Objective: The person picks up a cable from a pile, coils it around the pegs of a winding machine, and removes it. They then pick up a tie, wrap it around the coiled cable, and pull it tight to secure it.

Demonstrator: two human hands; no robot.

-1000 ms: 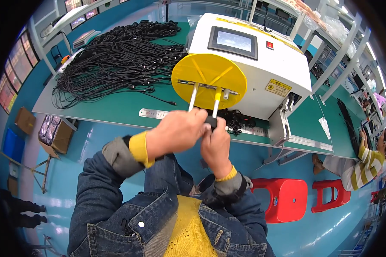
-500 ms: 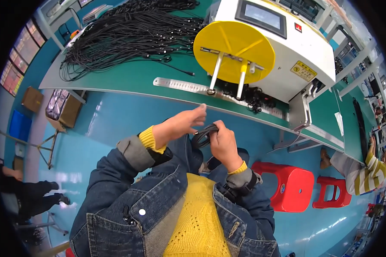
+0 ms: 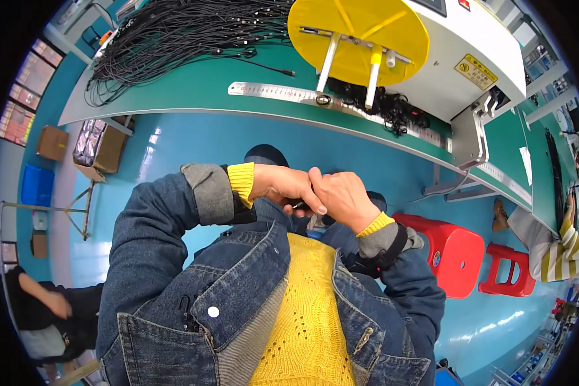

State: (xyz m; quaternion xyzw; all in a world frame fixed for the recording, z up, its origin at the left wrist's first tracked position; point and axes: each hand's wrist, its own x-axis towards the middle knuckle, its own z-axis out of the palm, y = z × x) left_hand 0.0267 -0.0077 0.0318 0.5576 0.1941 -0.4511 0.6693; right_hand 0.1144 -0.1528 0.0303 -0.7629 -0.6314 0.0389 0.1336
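Note:
My hands meet in front of my lap, below the table edge. The fingers of my left hand (image 3: pixel 286 185) are closed around a dark bit of the coiled black cable (image 3: pixel 299 205), which shows just under them. My right hand (image 3: pixel 345 199) lies against the left with its fingers bent inward, closed on the same coil. Most of the coil is hidden behind both hands. Beyond them, on the green table (image 3: pixel 174 103), stands a white machine (image 3: pixel 469 51) with a yellow disc (image 3: pixel 360 22) carrying two metal rods.
A heap of black cables (image 3: pixel 186 45) covers the table's far left. Along the front edge lies a steel ruler (image 3: pixel 270 91), with black cable ties (image 3: pixel 395 112) near it. Red stools (image 3: pixel 457 260) stand at right. People sit at far left and far right.
My left hand has come down and right, from apart to touching the right hand, and its fingers have closed. The coil is now mostly covered. The view has tilted lower.

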